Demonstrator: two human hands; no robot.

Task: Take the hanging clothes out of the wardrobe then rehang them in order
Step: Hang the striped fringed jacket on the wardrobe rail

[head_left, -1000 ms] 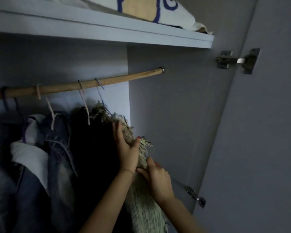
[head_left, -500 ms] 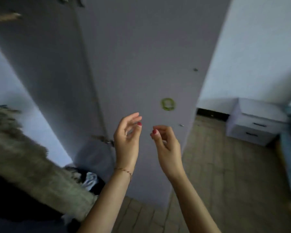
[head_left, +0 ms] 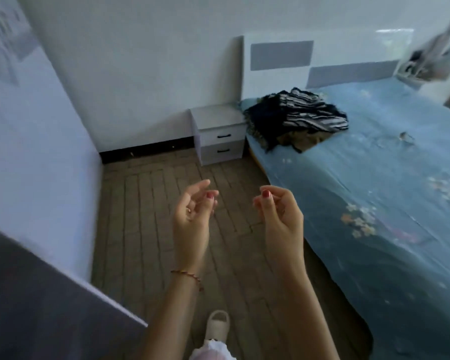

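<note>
Since the earlier frame the view has swung from the wardrobe door to the bed [head_left: 374,193], where the pile of clothes [head_left: 296,118] lies near the headboard, beside the nightstand [head_left: 218,133]. Left hand [head_left: 192,216] and right hand [head_left: 281,211] are raised empty, each grip loosely curled and apart, probably readied for the next garment. Dark, striped and brownish fabrics are heaped, crumpled.

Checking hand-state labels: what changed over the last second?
A second ago both hands touched a fringed garment hanging in the wardrobe. They let go and the view swung right, away from the wardrobe toward the bed. Now the left hand and right hand are raised, empty, fingers loosely curled. A clothes pile lies on the bed. Unchanged since half a second ago: the hands' empty pose.
</note>
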